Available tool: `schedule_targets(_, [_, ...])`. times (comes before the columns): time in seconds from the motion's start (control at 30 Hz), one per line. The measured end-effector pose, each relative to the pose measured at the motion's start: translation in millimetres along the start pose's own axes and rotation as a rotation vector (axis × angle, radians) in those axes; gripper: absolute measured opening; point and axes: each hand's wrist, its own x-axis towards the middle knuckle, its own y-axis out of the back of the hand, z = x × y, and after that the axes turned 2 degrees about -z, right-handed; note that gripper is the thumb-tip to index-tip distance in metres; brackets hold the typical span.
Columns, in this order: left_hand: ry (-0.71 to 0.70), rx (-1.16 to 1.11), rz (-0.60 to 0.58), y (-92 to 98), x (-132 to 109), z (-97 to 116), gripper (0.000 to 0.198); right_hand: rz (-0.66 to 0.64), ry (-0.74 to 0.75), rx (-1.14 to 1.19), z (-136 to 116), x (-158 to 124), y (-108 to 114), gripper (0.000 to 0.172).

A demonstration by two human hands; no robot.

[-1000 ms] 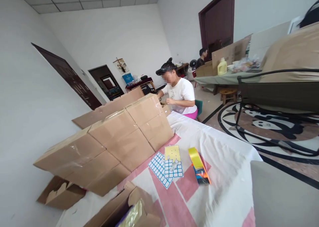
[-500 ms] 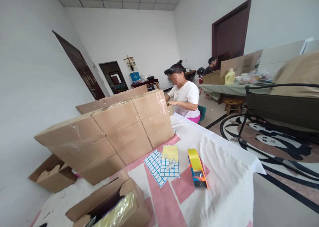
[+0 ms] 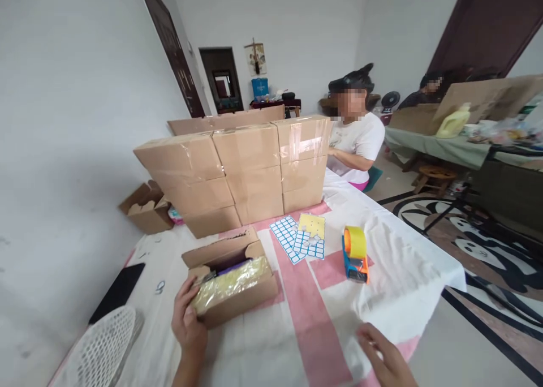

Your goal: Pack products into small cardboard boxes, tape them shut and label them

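white-and-pink cloth table (image 3: 305, 330), sealed cartons (image 3: 237, 172) stacked at back. open carton (image 3: 237, 296) sits near front left, crinkly plastic packet (image 3: 231, 280) inside. left hand (image 3: 189, 319) grips its near corner; right hand (image 3: 384, 356) loose, empty, on cloth. likely light, stiff-walled; hold side walls, not flaps.

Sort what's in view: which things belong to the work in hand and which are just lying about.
In hand: open box with the left hand on it; right hand on the cloth; likely tape dispenser, label sheets.
Lying about: stacked boxes, white mesh basket, box on the floor.
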Motion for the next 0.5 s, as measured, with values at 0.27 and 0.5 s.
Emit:
schedule_targets(0.27, [0.037,0.018,-0.087,9.3,-0.4,-1.6,0.032,-0.186,0.342,-0.446,-23.7,-2.0,-30.1,0.035])
schedule_targets(0.5, [0.201,0.125,-0.157,19.5,-2.6,24.9,0.048,-0.126,0.227,-0.655,3.7,-16.9,-62.9,0.048])
